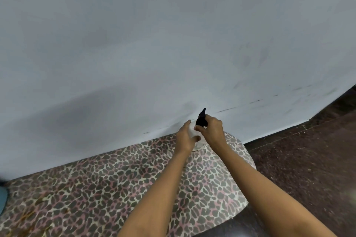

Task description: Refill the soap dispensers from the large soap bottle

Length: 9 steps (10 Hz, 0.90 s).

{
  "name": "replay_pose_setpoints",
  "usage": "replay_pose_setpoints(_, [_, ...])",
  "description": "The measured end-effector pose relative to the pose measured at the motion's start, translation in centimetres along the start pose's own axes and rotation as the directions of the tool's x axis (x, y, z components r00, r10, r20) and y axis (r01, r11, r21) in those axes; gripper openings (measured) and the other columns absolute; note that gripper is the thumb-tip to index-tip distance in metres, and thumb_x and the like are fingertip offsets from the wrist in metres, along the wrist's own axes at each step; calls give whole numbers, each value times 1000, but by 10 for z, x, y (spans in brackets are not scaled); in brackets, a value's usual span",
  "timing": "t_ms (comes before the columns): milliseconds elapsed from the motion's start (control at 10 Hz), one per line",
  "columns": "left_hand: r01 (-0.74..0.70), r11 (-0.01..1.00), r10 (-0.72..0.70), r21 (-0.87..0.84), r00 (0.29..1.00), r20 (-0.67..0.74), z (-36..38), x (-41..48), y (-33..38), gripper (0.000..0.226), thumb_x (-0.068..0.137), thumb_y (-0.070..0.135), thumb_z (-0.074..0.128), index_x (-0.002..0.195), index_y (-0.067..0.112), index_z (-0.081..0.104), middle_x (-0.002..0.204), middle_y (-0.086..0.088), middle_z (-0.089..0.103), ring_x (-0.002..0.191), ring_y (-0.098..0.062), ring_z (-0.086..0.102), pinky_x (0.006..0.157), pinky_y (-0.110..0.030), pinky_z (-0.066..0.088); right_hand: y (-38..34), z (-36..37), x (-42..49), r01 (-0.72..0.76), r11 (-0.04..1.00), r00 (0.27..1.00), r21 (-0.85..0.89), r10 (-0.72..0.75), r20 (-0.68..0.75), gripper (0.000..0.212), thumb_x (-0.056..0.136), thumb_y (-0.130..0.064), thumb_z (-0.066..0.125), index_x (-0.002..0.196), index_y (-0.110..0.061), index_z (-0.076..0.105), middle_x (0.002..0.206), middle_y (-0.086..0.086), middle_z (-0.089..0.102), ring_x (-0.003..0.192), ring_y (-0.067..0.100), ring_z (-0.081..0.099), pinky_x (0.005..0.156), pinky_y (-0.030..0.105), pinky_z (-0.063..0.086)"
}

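A small clear soap dispenser with a black pump head stands at the far right end of the table, close to the wall. My left hand wraps around its clear body from the left. My right hand grips the black pump at its collar from the right. Most of the dispenser's body is hidden behind my fingers. The large soap bottle is not in view.
The table has a leopard-print cover and a rounded right end. A pale blue-grey wall rises directly behind it. Dark speckled floor lies to the right. A blue object peeks in at the left edge.
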<state>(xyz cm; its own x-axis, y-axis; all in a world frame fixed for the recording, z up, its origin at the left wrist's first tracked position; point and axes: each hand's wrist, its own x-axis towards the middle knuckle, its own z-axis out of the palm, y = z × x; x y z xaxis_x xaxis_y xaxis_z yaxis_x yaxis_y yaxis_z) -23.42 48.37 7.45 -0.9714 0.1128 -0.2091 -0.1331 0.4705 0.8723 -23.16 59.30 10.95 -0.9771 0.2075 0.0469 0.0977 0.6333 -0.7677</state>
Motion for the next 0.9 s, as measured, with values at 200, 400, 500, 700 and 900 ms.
replay_pose_setpoints(200, [32, 999, -32, 20, 999, 3, 6, 20, 1, 75, 79, 14, 72, 143, 14, 33, 145, -9, 41, 131, -27, 42, 106, -37, 39, 7, 4, 18, -12, 1000, 1000, 10, 12, 26, 16, 77, -7, 73, 90, -5, 65, 82, 4, 68, 77, 16, 60, 72, 25, 49])
replay_pose_setpoints(400, [38, 999, -38, 13, 999, 12, 11, 27, -2, 75, 80, 14, 71, 144, 16, 32, 144, -9, 42, 131, -26, 41, 107, -37, 38, 15, 6, 22, -45, 998, 999, 51, 44, 21, 19, 76, -7, 72, 94, -7, 63, 77, -2, 61, 67, 5, 52, 63, 12, 40])
replay_pose_setpoints(500, [46, 999, -46, 9, 998, 32, 9, 24, -1, 79, 81, 12, 71, 146, 16, 27, 145, -10, 40, 133, -26, 40, 108, -38, 37, 14, 6, 23, -45, 998, 999, 46, 44, 28, 20, 76, -7, 72, 93, -6, 61, 78, 1, 61, 68, 9, 53, 61, 12, 39])
replay_pose_setpoints(700, [53, 998, -55, 38, 998, 42, -3, 16, -1, 82, 81, 7, 70, 148, 17, 22, 150, -10, 33, 135, -26, 39, 107, -38, 39, 15, 5, 21, -62, 997, 997, 38, 59, 54, 31, 75, -10, 75, 102, -6, 60, 87, 1, 61, 78, 14, 51, 62, 13, 35])
replay_pose_setpoints(900, [50, 997, -51, 55, 999, 20, -21, -9, 1, 73, 86, 4, 59, 147, 14, 22, 150, -10, 32, 134, -25, 39, 102, -31, 39, 17, 3, 12, -144, 990, 989, 8, 144, 18, 61, 76, -19, 76, 130, -4, 50, 123, 13, 57, 116, 26, 52, 86, 27, 40])
